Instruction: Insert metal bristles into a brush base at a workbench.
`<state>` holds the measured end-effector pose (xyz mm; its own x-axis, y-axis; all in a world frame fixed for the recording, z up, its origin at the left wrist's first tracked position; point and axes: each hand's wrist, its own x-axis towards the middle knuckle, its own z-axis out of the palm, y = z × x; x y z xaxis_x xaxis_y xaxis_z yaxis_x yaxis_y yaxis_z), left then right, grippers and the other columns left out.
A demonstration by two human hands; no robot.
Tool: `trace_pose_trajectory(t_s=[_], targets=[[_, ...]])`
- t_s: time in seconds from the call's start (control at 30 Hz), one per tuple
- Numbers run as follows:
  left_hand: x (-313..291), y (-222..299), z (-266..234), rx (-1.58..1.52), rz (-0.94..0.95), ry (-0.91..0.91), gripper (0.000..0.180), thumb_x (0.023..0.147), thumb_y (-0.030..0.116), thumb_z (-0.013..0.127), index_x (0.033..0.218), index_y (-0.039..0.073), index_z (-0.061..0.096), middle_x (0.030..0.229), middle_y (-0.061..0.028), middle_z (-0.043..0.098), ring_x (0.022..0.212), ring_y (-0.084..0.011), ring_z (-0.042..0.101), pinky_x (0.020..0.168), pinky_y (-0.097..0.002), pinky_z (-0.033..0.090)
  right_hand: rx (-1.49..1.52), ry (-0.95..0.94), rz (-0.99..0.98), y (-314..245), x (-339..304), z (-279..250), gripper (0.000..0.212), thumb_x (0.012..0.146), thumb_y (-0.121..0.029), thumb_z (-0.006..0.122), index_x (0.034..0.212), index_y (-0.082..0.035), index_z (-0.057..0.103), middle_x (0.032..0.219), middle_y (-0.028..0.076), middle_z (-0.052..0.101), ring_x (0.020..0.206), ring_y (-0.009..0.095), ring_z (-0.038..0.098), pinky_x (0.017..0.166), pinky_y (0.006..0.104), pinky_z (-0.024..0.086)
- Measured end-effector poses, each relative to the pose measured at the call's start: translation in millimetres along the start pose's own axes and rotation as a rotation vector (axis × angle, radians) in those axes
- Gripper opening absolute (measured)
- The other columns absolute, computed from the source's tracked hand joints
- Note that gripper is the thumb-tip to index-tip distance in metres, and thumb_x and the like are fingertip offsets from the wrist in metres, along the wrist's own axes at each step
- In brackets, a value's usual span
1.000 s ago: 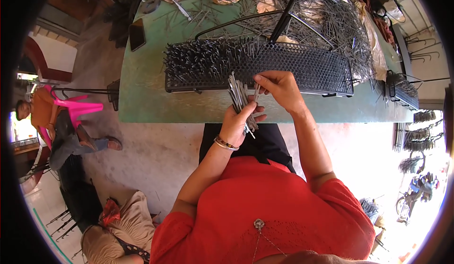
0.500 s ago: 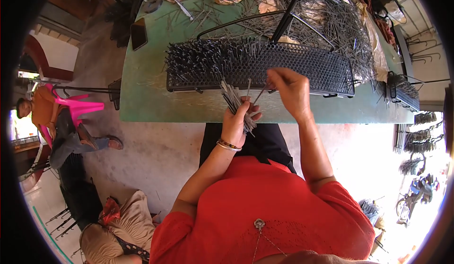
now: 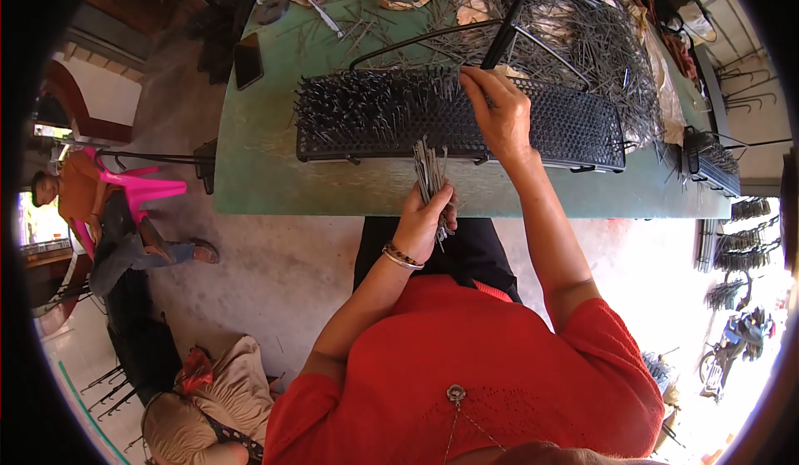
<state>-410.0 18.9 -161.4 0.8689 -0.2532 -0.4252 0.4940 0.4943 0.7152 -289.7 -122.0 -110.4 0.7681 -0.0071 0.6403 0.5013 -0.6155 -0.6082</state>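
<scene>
My left hand [image 3: 426, 219] is closed around a bundle of thin grey metal rods [image 3: 429, 169], just in front of the table edge. The rods point up and away, and their lower ends stick out below my fingers. A long black perforated rack [image 3: 570, 124] stands across the table. Its left part is packed with upright dark rods [image 3: 358, 111], while bare holes show on the right. Above the border between the two parts, my right hand [image 3: 503, 115] pinches a thin metal rod, mostly hidden by the fingers and the rods behind.
A large heap of loose rods [image 3: 574, 28] lies behind the rack on the green table [image 3: 266, 174]. A black post with braces [image 3: 509, 19] rises behind the rack. A phone [image 3: 248, 61] lies at the left edge. Another person sits on a pink chair [image 3: 146, 186] at far left.
My right hand has moved away from the bundle, up and left to the rack, with a thin rod. My left hand has turned the bundle more upright.
</scene>
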Motion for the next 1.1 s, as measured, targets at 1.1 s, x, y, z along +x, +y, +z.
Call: trace_pose_trajectory(t_s=[1.1], targets=[[31.9,31.6,-170.1,0.584,0.992,0.602,0.013,0.094,0.011,0.049,0.1,0.0,0.045,0.08,-0.0055,0.057,0.07,-0.0128,0.056,0.068,-0.0268,0.047,-0.123,-0.18,-0.278,3.5,-4.2,4.9,0.017,0.077,-0.005,0.066,0.094,-0.003,0.065,0.084,0.011,0.06,0.073,0.028,0.06,0.064,0.0358,0.049]])
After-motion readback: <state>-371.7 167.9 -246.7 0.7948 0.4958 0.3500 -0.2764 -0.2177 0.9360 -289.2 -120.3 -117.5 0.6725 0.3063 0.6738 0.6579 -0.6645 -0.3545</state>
